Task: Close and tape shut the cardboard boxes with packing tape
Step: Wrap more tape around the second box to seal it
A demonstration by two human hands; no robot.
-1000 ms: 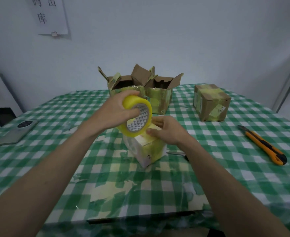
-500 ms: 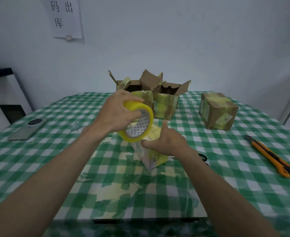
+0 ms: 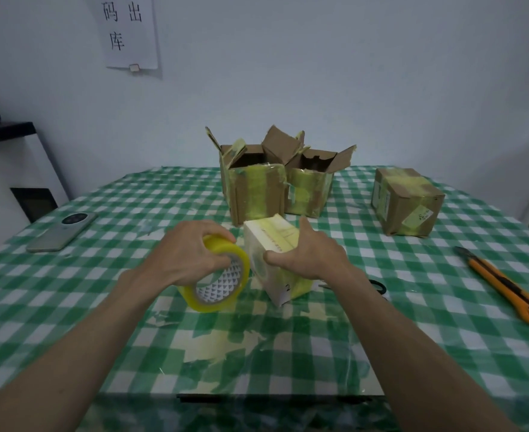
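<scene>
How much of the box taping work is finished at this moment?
Done: the brown box at far right is closed and taped. In hand: the left hand holds the tape roll against the white box, steadied by the right hand. Left: two open boxes behind.

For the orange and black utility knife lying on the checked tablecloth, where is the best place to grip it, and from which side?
Grip the orange and black utility knife around its orange handle, near the middle, probably from above with the right hand, which is the nearer one. It lies flat and clear of other things, its dark blade end pointing away from the person, so fingers can close across the narrow width and stay off the blade.
</scene>
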